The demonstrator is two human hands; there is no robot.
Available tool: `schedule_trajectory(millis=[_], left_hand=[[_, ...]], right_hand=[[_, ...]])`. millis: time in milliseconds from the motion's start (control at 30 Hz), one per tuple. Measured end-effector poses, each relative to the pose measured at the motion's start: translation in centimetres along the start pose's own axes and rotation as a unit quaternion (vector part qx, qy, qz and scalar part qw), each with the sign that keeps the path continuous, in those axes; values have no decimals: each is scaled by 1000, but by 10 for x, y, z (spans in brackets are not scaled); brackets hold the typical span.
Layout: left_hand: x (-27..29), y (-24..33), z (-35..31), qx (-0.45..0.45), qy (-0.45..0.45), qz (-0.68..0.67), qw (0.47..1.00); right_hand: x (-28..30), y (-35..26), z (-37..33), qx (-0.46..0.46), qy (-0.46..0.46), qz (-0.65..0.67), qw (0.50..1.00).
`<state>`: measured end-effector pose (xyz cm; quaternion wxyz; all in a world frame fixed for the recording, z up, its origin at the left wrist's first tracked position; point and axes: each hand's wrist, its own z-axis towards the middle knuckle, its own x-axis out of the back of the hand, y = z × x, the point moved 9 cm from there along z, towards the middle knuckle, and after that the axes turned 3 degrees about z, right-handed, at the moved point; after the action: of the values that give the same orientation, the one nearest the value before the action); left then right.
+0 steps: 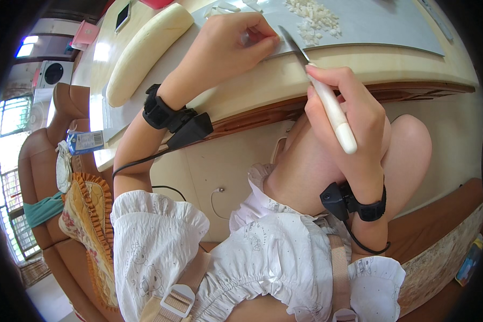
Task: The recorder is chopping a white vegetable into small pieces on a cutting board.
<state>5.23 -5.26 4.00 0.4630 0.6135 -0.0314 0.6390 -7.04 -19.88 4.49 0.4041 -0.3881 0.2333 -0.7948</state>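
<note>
A small blue carton sits at the worktop's left edge. On the grey cutting mat near the front edge, left hand fingers pinch a white piece; right hand grips a white-handled knife, blade beside chopped bits.

Small blue-white carton at table's left edge; dark phone screen at far left corner.

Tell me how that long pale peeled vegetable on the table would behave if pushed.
The long pale vegetable looks rounded and slightly curved, so it would probably roll or pivot rather than slide straight. Its thick, solid body suggests it is stiff and fairly heavy. The peeled surface may be slippery.
</note>
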Motion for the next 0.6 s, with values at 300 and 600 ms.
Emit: schedule_trajectory(millis=[300,600], left_hand=[[0,-4,1,-2,19,-38,999],[-1,-4,2,-4,15,-55,998]], right_hand=[[3,7,-3,-57,-1,71,996],[3,2,-2,4,18,54,998]])
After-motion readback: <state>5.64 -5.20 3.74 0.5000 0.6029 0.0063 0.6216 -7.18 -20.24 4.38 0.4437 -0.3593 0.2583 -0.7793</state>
